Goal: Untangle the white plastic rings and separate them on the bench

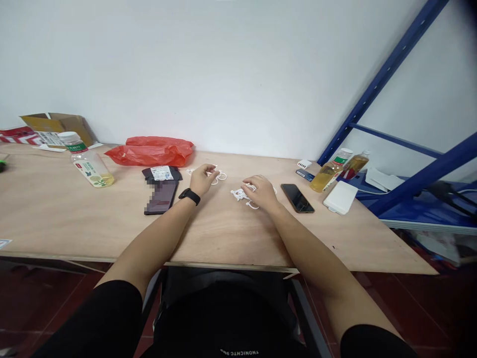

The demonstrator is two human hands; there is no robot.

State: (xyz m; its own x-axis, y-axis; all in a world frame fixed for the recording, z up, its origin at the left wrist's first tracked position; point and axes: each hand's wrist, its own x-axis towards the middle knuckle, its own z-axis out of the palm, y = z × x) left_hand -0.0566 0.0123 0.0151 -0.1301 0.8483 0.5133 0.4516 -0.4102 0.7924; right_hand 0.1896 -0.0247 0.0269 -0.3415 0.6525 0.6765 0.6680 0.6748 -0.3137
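My left hand [202,180], with a black watch [191,196] on its wrist, is over the table with thumb and fingers bent together at a thin white piece with rings [222,176]. More of that white stuff shows behind the knuckles. To the right, my right hand [261,193] curls its fingers over a small cluster of white openwork pieces [238,194], thumb and forefinger close together on it. One curved white loop [252,205] pokes out below this hand. The palm hides part of the cluster. The pieces are too small to name more exactly.
Left of my hands lie a dark phone-like slab [164,196], a black labelled packet [162,173], a red plastic bag [154,151], a bottle [91,166] and a cardboard box [70,127]. Rightward are a phone [297,198], a white case [341,197], a bottle [328,174] and blue shelving [372,94].
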